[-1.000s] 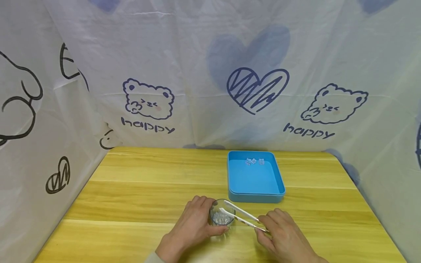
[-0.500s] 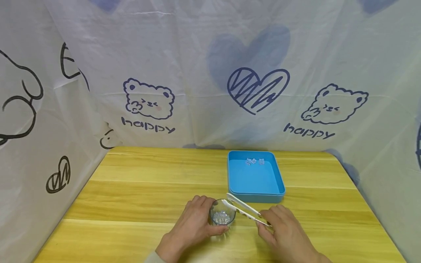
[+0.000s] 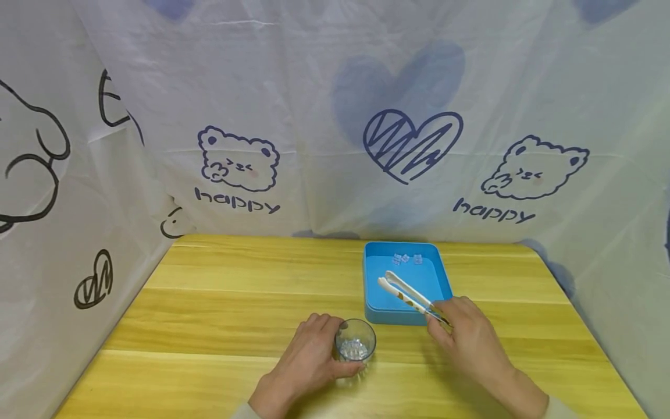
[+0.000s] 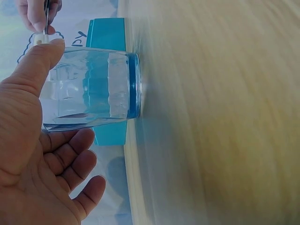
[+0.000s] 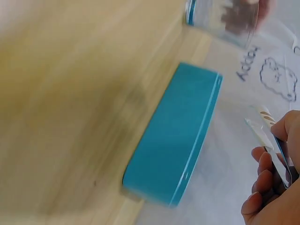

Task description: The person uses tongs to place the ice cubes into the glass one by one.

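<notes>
My left hand (image 3: 309, 364) holds a clear drinking glass (image 3: 356, 340) that stands upright on the table, thumb on the near side and fingers behind. Small clear pieces (image 3: 353, 349) lie in the bottom of the glass. With my right hand (image 3: 468, 334) I grip a pair of white-tipped tongs (image 3: 410, 295) by their metal end. Their tips point left over the blue tray (image 3: 395, 317), slightly apart, and nothing shows between them. Several clear cubes (image 3: 417, 259) sit along the tray's far side. In the right wrist view the tongs (image 5: 267, 133) are higher than the tray's rim.
The wooden table (image 3: 225, 291) extends to both sides of the tray and the glass. A white cloth (image 3: 324, 192) printed with hearts and bears hangs behind the table's back edge and at both sides.
My right hand has carried the tongs from the mouth of the glass up and right, over the tray. The left hand and the glass stay in place.
</notes>
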`<state>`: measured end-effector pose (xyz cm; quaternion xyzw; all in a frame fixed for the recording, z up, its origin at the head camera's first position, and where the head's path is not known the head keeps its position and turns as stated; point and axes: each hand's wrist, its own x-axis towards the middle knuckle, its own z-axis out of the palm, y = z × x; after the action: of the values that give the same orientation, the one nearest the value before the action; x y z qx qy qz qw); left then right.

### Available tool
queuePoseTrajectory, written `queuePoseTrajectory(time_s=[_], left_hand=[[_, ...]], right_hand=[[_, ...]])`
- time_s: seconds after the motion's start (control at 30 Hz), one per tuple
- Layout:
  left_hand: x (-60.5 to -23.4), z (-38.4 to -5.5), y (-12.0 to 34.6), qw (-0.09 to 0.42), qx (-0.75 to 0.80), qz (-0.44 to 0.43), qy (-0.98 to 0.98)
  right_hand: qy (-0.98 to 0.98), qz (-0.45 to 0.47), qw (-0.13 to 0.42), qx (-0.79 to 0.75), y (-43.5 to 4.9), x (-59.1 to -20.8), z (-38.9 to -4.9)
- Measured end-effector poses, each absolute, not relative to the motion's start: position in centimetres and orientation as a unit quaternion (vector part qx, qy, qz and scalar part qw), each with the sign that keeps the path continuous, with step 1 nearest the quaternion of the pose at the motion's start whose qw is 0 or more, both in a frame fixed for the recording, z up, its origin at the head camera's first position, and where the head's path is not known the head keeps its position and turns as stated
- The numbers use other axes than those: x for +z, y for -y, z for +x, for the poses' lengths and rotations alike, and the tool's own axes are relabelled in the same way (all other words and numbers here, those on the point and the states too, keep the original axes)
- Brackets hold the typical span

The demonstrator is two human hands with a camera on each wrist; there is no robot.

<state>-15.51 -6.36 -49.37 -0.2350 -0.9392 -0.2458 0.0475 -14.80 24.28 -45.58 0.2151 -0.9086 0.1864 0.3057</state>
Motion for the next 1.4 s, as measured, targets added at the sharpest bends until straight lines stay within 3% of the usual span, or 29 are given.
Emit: queuePoseTrajectory(time_s=[0.43,0.9,1.4], left_hand=[[-49.4,-15.5,6.3,0.047,-0.247,-0.233,0.939],[-49.5,-15.6,6.4,0.037,-0.247,-0.234,0.94],[-49.4,-15.6,6.5,0.036,-0.25,-0.233,0.939]], right_hand=[[0.935,0.147,0.291,0.138,-26.6,-45.8,-19.1],[0.982,0.051,0.171,0.054,-26.7,-44.2,-22.4],[0.994,0.007,0.105,0.039,-25.6,-44.0,-24.1]])
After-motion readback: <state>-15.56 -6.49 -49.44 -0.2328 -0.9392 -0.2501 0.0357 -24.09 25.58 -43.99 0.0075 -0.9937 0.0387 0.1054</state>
